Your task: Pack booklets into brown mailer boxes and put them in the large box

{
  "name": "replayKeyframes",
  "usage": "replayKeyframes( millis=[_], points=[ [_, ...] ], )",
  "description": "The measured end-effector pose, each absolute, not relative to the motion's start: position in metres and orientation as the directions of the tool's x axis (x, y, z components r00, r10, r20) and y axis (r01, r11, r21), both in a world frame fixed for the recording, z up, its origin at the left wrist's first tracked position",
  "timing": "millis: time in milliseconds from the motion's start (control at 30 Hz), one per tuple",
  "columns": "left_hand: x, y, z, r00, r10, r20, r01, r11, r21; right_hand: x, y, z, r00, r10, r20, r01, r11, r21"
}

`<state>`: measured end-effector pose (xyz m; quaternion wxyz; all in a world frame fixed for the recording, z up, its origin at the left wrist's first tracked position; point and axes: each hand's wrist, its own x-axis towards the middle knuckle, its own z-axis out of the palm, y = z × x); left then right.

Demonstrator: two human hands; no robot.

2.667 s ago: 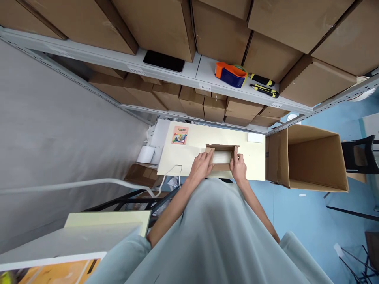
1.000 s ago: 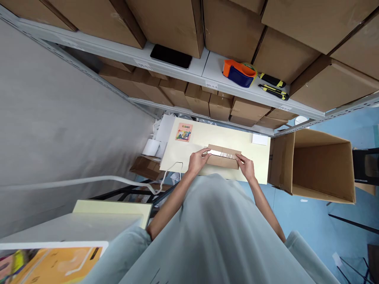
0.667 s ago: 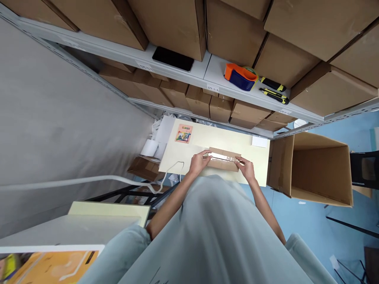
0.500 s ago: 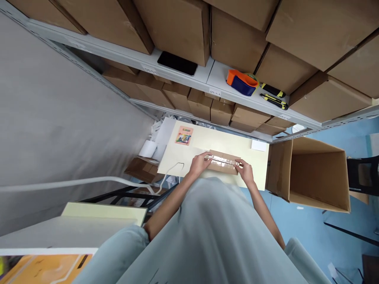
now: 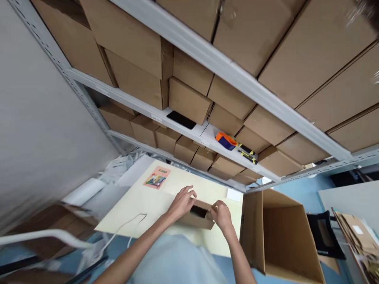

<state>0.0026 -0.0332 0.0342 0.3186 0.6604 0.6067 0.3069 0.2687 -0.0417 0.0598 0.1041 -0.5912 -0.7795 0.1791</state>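
Note:
A small cardboard box (image 5: 195, 222) lies on the pale tabletop in front of me, a dark rectangular gap showing in its upper side. Above its left end is my left hand (image 5: 181, 204), fingers spread and slightly curled; whether its palm rests on the box is hidden. At the right end, my right hand (image 5: 222, 215) has its fingers pinched on the box's edge. A pink printed card (image 5: 156, 177) lies farther left on the table, and a small white block (image 5: 233, 195) sits at the back right.
Metal shelving (image 5: 237, 75) full of cartons rises behind the table (image 5: 133, 205). On one shelf are a black flat object (image 5: 181, 119), an orange and blue tape dispenser (image 5: 226, 141) and cutter knives (image 5: 247, 154). A large open carton (image 5: 290, 232) stands right; a white tube (image 5: 44, 236) crosses at left.
My view has tilted up, showing more shelving. The shiny tape strip seen across the box has given way to a dark gap. My left hand's fingers have lifted and spread.

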Motion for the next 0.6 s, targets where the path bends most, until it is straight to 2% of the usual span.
replayKeyframes(
  millis=[167, 300, 367, 500, 600],
  points=[
    [0.016, 0.028, 0.095, 0.062, 0.97, 0.235, 0.508, -0.234, 0.829, 0.252, 0.054, 0.135, -0.305, 0.948, 0.096, 0.879, 0.319, -0.354],
    [0.027, 0.069, 0.156, -0.041, 0.936, 0.349, 0.475, -0.289, 0.831, 0.229, 0.141, 0.199, -0.32, 0.913, 0.254, 0.872, 0.389, -0.297],
    [0.031, 0.079, 0.179, -0.088, 0.916, 0.391, 0.452, -0.313, 0.835, 0.213, 0.177, 0.221, -0.305, 0.902, 0.307, 0.898, 0.379, -0.222],
    [0.039, 0.075, 0.2, -0.132, 0.896, 0.423, 0.408, -0.34, 0.847, 0.183, 0.22, 0.234, -0.214, 0.957, 0.197, 0.968, 0.235, -0.09],
    [0.04, 0.061, 0.196, -0.139, 0.895, 0.424, 0.372, -0.349, 0.86, 0.173, 0.23, 0.223, -0.154, 0.976, 0.155, 0.983, 0.168, -0.079]
  ],
)
